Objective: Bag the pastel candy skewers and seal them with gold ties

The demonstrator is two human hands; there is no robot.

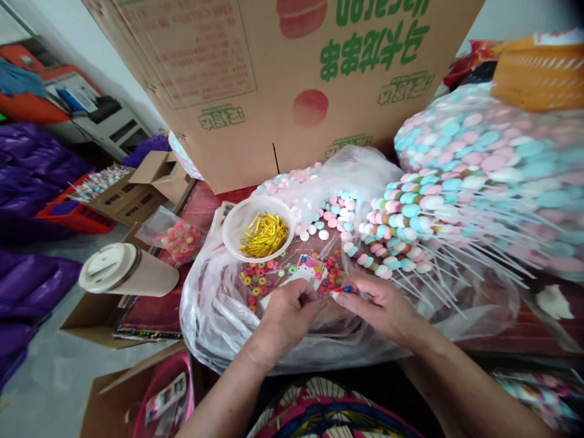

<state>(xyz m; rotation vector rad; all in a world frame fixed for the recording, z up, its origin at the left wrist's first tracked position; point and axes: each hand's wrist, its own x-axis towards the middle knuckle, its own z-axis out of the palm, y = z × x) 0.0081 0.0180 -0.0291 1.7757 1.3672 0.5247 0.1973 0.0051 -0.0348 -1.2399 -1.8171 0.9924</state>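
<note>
My left hand (289,313) is closed on a small printed packet (306,271) above a clear plastic bag (214,304) of coloured ring candies (258,280). My right hand (381,307) pinches a small red and blue candy piece (343,291) right beside the packet. A white bowl (258,228) of gold twist ties (264,235) sits just beyond my left hand. To the right lies a heap of pastel marshmallow skewers (410,231) on white sticks.
A big cardboard box (283,79) stands behind. A white lidded cup (128,271) lies at left, near a small bag of rings (180,240) and open cartons (137,188). Bagged marshmallows (497,152) and an orange basket (541,73) are at right. Purple bags (31,176) line the floor.
</note>
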